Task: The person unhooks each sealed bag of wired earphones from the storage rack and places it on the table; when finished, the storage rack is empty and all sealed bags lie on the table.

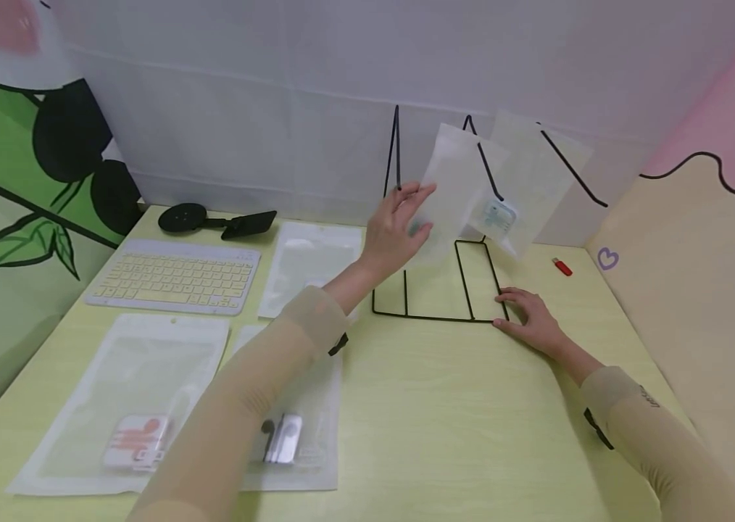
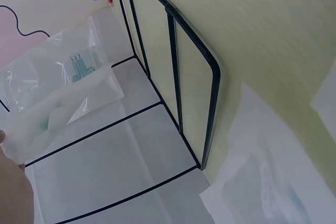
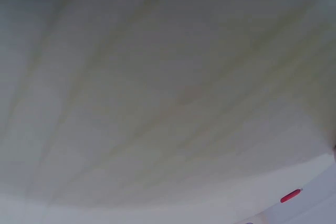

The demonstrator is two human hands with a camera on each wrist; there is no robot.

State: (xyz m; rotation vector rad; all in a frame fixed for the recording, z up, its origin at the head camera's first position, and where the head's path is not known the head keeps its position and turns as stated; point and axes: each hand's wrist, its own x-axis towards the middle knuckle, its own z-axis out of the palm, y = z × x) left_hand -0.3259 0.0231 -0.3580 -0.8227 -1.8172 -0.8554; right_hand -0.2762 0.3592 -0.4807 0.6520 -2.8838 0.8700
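A black wire rack (image 1: 435,319) with upright prongs stands at the back of the table. Two translucent pouches hang on its prongs: the middle pouch (image 1: 455,185) and the right pouch (image 1: 537,174). A small white item with blue print (image 1: 499,216) shows low in the pouches. My left hand (image 1: 396,226) touches the middle pouch's left edge, thumb and fingers spread; in the left wrist view only part of this hand (image 2: 13,192) shows. My right hand (image 1: 533,325) grips the rack's front right base corner. A pale blurred surface fills most of the right wrist view.
A red USB stick (image 1: 562,267) lies right of the rack. On the left are a white keyboard (image 1: 175,279), a black folding stand (image 1: 217,221), and flat pouches, including one with a red-printed white case (image 1: 135,442) and another with a silver item (image 1: 285,438).
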